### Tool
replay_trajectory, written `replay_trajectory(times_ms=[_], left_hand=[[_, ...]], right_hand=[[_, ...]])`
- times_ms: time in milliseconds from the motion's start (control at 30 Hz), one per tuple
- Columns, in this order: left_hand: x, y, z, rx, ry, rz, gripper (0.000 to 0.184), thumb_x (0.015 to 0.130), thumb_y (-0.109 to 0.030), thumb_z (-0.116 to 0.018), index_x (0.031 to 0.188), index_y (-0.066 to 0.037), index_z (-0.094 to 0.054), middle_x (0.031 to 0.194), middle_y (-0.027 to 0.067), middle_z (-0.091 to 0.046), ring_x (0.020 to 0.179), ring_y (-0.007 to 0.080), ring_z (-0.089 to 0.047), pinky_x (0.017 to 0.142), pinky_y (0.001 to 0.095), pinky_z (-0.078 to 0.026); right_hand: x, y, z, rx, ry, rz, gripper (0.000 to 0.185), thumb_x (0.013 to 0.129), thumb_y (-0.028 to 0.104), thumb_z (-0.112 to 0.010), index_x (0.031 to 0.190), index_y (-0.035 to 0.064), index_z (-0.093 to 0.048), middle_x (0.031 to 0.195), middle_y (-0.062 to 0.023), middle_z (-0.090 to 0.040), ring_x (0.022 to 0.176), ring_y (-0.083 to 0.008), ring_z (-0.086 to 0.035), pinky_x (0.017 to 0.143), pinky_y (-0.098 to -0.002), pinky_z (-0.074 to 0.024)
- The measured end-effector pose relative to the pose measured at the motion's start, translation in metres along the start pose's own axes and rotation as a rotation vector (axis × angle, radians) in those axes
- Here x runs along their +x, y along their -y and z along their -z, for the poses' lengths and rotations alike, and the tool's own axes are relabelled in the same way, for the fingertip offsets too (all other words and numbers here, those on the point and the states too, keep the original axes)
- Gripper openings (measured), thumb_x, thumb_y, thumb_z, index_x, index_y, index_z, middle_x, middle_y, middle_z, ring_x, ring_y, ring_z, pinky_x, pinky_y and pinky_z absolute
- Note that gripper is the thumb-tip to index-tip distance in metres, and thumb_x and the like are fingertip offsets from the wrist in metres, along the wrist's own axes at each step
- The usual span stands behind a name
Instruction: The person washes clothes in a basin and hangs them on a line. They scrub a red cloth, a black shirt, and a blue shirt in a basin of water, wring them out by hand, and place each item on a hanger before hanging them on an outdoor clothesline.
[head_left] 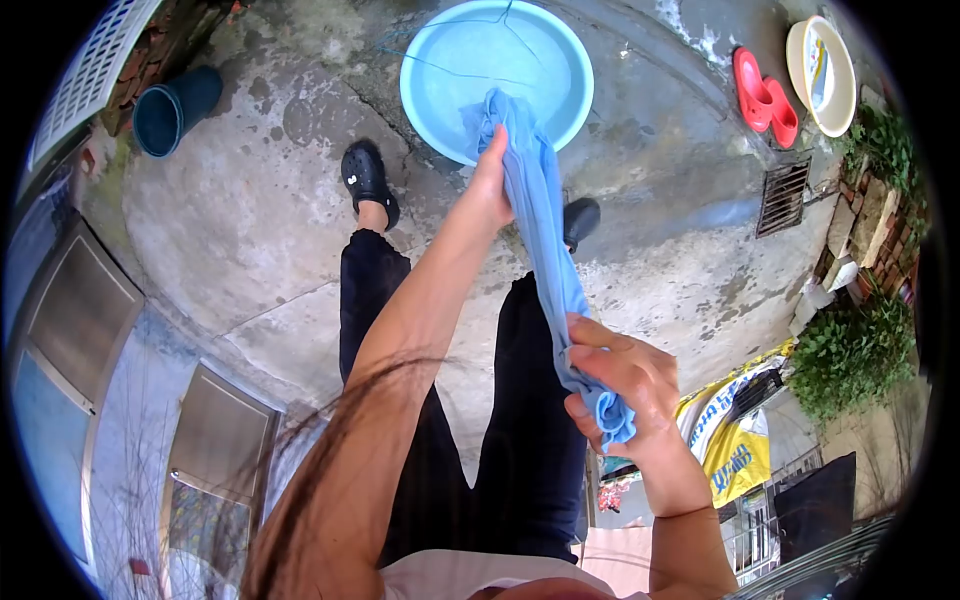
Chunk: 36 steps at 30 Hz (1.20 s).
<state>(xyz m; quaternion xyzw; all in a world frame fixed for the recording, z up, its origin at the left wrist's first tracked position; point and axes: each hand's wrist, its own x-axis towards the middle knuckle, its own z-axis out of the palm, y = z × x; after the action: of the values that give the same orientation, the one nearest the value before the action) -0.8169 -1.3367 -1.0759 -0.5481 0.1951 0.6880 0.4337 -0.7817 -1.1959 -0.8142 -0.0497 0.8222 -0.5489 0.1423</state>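
A long blue cloth, bunched lengthwise into folds, stretches between my two hands. My left hand is closed around its far part, at the near rim of the light blue basin. Beyond that hand, the cloth's far end hangs over the basin. My right hand grips the near part close to my body, and a rolled end pokes out below the fingers. Water seems to be in the basin, and thin dark strands cross it.
Dark clogs are on my feet on the wet concrete. A dark teal bucket is at the left. Red clogs, a cream basin and a drain grate lie to the right. Plants border the right side.
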Motion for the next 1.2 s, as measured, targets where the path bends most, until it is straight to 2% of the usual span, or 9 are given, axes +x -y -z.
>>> replay_trajectory(times_ms=[200, 367, 400, 500, 533, 667, 933, 1000, 1200], left_hand=[[0.024, -0.008, 0.032, 0.072, -0.180, -0.266, 0.045, 0.091, -0.039, -0.052, 0.120, -0.005, -0.054, 0.113, 0.0129, -0.062, 0.100, 0.0289, -0.061, 0.091, 0.0450, -0.045], [-0.020, -0.034, 0.035, 1.532, -0.620, -0.545, 0.033, 0.093, -0.024, -0.051, 0.099, 0.006, -0.064, 0.095, 0.0138, -0.068, 0.090, 0.0259, -0.064, 0.081, 0.0349, -0.048], [-0.020, -0.036, 0.040, 1.532, -0.621, -0.545, 0.033, 0.093, -0.024, -0.051, 0.099, 0.006, -0.064, 0.095, 0.0138, -0.068, 0.090, 0.0259, -0.064, 0.081, 0.0349, -0.048], [-0.027, -0.046, 0.047, 1.053, -0.515, -0.785, 0.028, 0.095, -0.015, -0.048, 0.111, 0.004, -0.060, 0.103, 0.0151, -0.066, 0.095, 0.0252, -0.063, 0.083, 0.0356, -0.048], [-0.042, -0.049, 0.043, 0.251, -0.247, -0.620, 0.034, 0.096, -0.020, -0.050, 0.122, 0.001, -0.052, 0.111, 0.0127, -0.062, 0.097, 0.0238, -0.062, 0.084, 0.0370, -0.049], [-0.046, -0.054, 0.063, 0.324, -0.262, -0.574, 0.041, 0.095, -0.026, -0.053, 0.124, 0.001, -0.048, 0.114, 0.0108, -0.060, 0.098, 0.0215, -0.061, 0.083, 0.0373, -0.050], [-0.043, -0.060, 0.060, 0.649, -0.368, -0.477, 0.040, 0.090, -0.022, -0.060, 0.120, 0.003, -0.050, 0.112, 0.0106, -0.061, 0.098, 0.0218, -0.061, 0.085, 0.0362, -0.050], [-0.040, -0.060, 0.061, 0.272, -0.062, -0.436, 0.041, 0.088, -0.020, -0.061, 0.120, 0.004, -0.051, 0.113, 0.0110, -0.061, 0.100, 0.0232, -0.060, 0.090, 0.0359, -0.047], [-0.044, -0.068, 0.046, -0.090, 0.159, -0.522, 0.053, 0.087, -0.019, -0.061, 0.128, 0.006, -0.040, 0.125, 0.0159, -0.050, 0.116, 0.0255, -0.048, 0.102, 0.0386, -0.038]], right_hand=[[-0.006, -0.009, 0.001, -0.013, -0.250, -0.214, 0.036, 0.085, 0.024, -0.068, 0.105, -0.0038, -0.058, 0.100, -0.0195, -0.065, 0.088, -0.0279, -0.067, 0.073, -0.0341, -0.0531], [-0.014, -0.016, 0.006, -0.122, -0.402, -0.636, 0.061, 0.089, 0.051, -0.055, 0.115, -0.0046, -0.056, 0.109, -0.0131, -0.060, 0.098, -0.0206, -0.057, 0.088, -0.0330, -0.0434], [-0.015, -0.022, 0.005, -0.122, -0.402, -0.636, 0.061, 0.089, 0.051, -0.055, 0.115, -0.0046, -0.056, 0.109, -0.0131, -0.060, 0.098, -0.0206, -0.057, 0.088, -0.0330, -0.0434], [-0.018, -0.035, 0.000, -0.166, -0.443, -0.606, 0.056, 0.090, 0.047, -0.056, 0.112, -0.0045, -0.059, 0.108, -0.0120, -0.060, 0.102, -0.0192, -0.055, 0.090, -0.0326, -0.0414], [-0.019, -0.038, -0.002, -0.167, -0.443, -0.610, 0.056, 0.090, 0.047, -0.056, 0.112, -0.0045, -0.059, 0.108, -0.0120, -0.060, 0.102, -0.0192, -0.055, 0.090, -0.0326, -0.0414], [-0.025, -0.059, -0.008, -0.070, -0.581, -0.644, 0.046, 0.090, 0.040, -0.060, 0.109, -0.0015, -0.061, 0.108, -0.0141, -0.060, 0.099, -0.0214, -0.056, 0.088, -0.0326, -0.0434], [-0.022, -0.035, -0.005, -0.336, -0.385, -0.028, 0.044, 0.078, 0.047, -0.068, 0.099, 0.0094, -0.063, 0.093, -0.0178, -0.062, 0.074, -0.0282, -0.062, 0.059, -0.0331, -0.0512], [-0.023, -0.028, -0.003, -0.328, -0.369, -0.050, 0.047, 0.072, 0.048, -0.072, 0.099, 0.0106, -0.063, 0.088, -0.0159, -0.061, 0.072, -0.0267, -0.062, 0.057, -0.0313, -0.0505], [-0.016, -0.022, -0.002, -0.319, -0.349, -0.128, 0.048, 0.064, 0.045, -0.079, 0.088, 0.0092, -0.058, 0.082, -0.0107, -0.058, 0.067, -0.0237, -0.059, 0.055, -0.0313, -0.0473]])
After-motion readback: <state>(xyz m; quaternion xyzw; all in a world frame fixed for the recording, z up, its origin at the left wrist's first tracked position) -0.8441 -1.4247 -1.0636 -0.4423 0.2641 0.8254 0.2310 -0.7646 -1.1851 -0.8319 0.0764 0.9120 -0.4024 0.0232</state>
